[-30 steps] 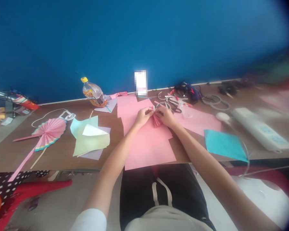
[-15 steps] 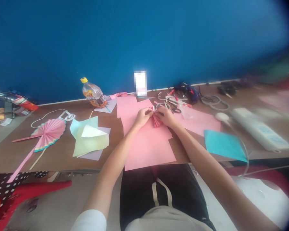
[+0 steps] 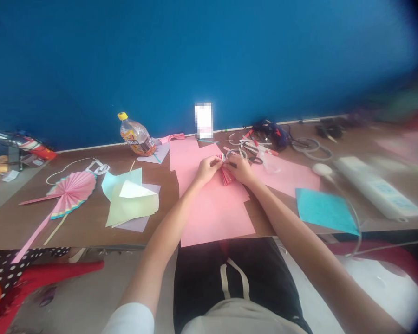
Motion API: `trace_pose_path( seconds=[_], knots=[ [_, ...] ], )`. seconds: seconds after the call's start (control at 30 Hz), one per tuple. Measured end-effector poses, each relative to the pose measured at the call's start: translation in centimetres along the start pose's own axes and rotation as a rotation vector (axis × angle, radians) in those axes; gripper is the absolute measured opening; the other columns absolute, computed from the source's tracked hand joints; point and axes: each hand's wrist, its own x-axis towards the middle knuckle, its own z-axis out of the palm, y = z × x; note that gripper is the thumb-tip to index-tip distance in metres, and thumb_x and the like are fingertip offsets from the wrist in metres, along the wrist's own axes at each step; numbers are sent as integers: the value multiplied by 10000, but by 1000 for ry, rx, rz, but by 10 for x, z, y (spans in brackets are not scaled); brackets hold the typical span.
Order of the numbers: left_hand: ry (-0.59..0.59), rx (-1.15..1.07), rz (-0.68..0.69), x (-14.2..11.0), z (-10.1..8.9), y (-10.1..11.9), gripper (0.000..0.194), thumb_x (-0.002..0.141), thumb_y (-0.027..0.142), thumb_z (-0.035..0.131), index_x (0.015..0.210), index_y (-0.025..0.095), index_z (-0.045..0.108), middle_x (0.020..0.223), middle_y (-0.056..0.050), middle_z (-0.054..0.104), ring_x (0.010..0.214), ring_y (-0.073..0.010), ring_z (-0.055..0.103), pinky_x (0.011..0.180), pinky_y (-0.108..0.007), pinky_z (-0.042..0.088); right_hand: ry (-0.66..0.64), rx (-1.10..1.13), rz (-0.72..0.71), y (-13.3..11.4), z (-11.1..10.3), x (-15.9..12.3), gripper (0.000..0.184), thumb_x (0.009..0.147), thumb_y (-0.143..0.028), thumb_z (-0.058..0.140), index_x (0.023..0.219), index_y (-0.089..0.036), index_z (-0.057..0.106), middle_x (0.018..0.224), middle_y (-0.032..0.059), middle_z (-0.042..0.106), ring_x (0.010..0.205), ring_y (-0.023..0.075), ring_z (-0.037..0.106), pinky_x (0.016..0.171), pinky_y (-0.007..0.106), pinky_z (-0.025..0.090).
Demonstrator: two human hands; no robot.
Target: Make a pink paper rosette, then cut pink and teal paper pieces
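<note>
Between my hands is a piece of pleated pink paper (image 3: 226, 176), its folds fanning out toward me. My left hand (image 3: 209, 168) pinches it from the left, and my right hand (image 3: 239, 168) grips it from the right near its gathered middle. The fingers hide most of that middle. Beneath both hands lie flat pink paper sheets (image 3: 212, 213). Just beyond my right hand are scissors (image 3: 256, 160), partly covered by other items. Off to the left rests a finished-looking pink paper fan (image 3: 71, 189) with blue and yellow edging and pink strips.
A bottle with a yellow cap (image 3: 136, 137) leans at the back left. Green and blue paper sheets (image 3: 132, 204) lie left of my arm. To the right are a turquoise sheet (image 3: 323, 208), a white power strip (image 3: 378, 188), and cables (image 3: 310, 147). A blurred-out bright rectangle (image 3: 204, 120) stands against the wall.
Both hands stay in nearly the same place, still holding the pleated pink paper. The whole view has shifted very slightly; nothing on the table has visibly moved.
</note>
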Motion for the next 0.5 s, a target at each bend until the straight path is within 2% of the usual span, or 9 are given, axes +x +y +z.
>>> trace_pose_path(
  seconds=[0.5],
  knots=[
    [-8, 5, 12, 0, -1, -3, 274, 824, 407, 666, 888, 142, 687, 879, -76, 711, 824, -182, 664, 795, -298, 505, 8, -63, 2, -2, 2, -1, 133, 848, -243, 597, 831, -205, 723, 820, 51, 671, 760, 202, 591, 695, 329, 443]
  ],
)
